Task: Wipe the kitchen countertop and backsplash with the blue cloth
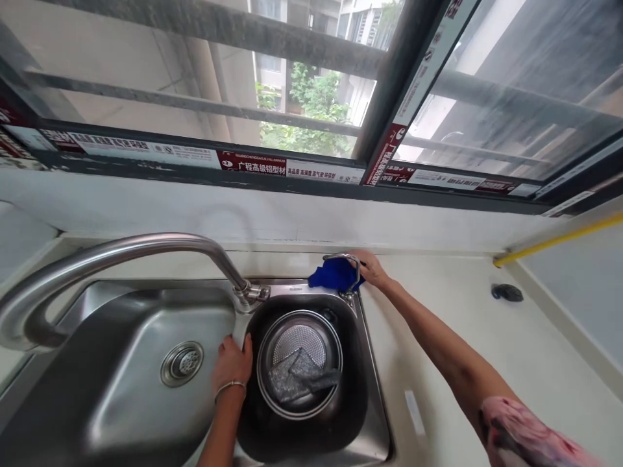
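Observation:
My right hand (368, 267) is closed on a blue cloth (333, 275), which lies bunched against the sink's back rim and the counter behind it. A thin curved metal spout (357, 275) stands in front of the cloth and partly covers it; some of my fingers are hidden there. My left hand (233, 363) rests on the divider between the two basins, thumb and fingers apart, holding nothing. Just right of it, in the dark right basin (353, 415), sits a round metal strainer bowl (265, 389) with a perforated bottom. A folded grey cloth (296, 376) lies inside the bowl.
A large curved faucet (160, 243) arches over the left basin (141, 363), which has a round drain (182, 364). To the right, a dark object (507, 292) and a white strip (415, 412) lie on the pale counter (452, 305). A yellow pipe (559, 240) runs along the right wall.

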Demonstrator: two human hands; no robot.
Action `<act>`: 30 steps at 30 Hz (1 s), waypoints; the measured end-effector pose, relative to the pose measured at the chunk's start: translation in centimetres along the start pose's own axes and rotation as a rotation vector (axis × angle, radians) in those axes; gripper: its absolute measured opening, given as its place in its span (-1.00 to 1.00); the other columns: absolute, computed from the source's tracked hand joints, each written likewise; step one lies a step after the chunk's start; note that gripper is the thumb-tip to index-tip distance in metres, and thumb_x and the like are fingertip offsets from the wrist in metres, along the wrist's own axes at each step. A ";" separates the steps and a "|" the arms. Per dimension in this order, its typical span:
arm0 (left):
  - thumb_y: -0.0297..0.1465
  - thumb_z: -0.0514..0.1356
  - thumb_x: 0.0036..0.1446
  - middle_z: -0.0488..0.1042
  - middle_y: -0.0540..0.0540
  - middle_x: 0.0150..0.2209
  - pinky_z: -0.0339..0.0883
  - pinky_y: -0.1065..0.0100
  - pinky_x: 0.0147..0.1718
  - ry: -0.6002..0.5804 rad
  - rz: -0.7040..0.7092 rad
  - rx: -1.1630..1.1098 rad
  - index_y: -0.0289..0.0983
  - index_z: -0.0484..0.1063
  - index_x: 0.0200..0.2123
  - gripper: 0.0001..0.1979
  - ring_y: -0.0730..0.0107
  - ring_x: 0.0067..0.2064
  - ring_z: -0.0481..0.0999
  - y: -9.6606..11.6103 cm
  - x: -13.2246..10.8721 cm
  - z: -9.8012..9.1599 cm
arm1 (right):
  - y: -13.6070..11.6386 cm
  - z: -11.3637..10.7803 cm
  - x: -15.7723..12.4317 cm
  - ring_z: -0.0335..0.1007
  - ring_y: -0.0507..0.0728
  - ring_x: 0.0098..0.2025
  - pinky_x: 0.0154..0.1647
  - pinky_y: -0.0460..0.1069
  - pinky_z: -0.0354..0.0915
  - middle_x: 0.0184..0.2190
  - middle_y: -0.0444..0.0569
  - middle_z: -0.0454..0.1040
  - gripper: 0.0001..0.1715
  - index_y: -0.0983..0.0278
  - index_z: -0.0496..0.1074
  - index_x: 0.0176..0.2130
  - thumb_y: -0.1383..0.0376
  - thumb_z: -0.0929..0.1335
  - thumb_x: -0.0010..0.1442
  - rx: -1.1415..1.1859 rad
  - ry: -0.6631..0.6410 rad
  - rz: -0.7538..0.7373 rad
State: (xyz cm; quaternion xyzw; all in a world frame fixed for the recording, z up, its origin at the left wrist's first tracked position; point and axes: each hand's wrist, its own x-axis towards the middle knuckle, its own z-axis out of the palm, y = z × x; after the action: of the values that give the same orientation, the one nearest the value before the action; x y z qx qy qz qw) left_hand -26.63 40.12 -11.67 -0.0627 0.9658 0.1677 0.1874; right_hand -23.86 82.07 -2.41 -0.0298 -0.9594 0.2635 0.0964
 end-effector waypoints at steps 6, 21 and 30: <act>-0.03 -0.09 0.39 0.46 -0.48 0.19 0.43 -0.08 0.02 -0.039 -0.054 0.049 -0.38 0.25 0.23 -0.39 -0.21 0.03 0.61 0.6 -0.5 -0.8 | 1.4 4.5 2.9 0.43 0.20 0.08 0.23 0.15 0.28 -0.03 0.02 0.59 -0.58 0.18 0.57 -0.11 -0.06 0.36 0.30 -0.035 -0.221 -0.258; 0.01 -0.09 0.37 0.45 -0.48 0.19 0.42 -0.10 0.02 -0.020 -0.050 0.055 -0.37 0.22 0.26 -0.35 -0.23 0.03 0.60 0.4 -0.3 -0.4 | 4.1 3.7 0.1 0.36 0.15 -0.07 -0.06 0.02 0.26 -0.09 0.02 0.48 -0.63 0.26 0.41 -0.12 0.05 0.43 0.23 -0.193 -0.278 -0.041; 0.01 -0.08 0.35 0.45 -0.47 0.18 0.43 -0.13 -0.01 -0.021 -0.016 -0.045 -0.38 0.24 0.25 -0.34 -0.28 -0.01 0.59 -0.2 0.0 0.6 | 2.5 0.0 -1.1 0.37 0.09 -0.31 -0.32 -0.05 0.20 -0.34 -0.03 0.53 -0.78 0.24 0.43 -0.28 0.17 0.46 0.15 -0.348 -0.433 0.338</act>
State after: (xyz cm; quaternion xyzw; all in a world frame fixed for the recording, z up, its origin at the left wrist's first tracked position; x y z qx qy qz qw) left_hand -26.41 40.17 -12.24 -0.0730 0.9592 0.1884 0.1976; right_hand -22.77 84.14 -3.90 -0.1479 -0.9697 0.1080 -0.1615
